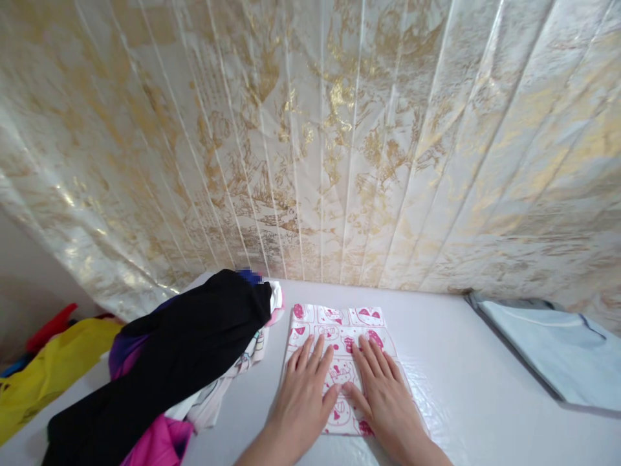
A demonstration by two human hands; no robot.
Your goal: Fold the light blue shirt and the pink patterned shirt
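A folded white cloth with pink cartoon prints (334,320) lies on the white table (436,336) in front of me. My left hand (305,391) rests flat on its left half, fingers stretched out. My right hand (381,385) lies flat on its right half, fingers spread, thumb touching the left thumb. Neither hand holds anything.
A heap of clothes with a black garment (165,369) on top and pink fabric (155,443) below sits at the left. Yellow cloth (53,369) lies farther left. A folded pale blue garment (557,349) is at the right. A gold-patterned curtain (315,129) hangs behind.
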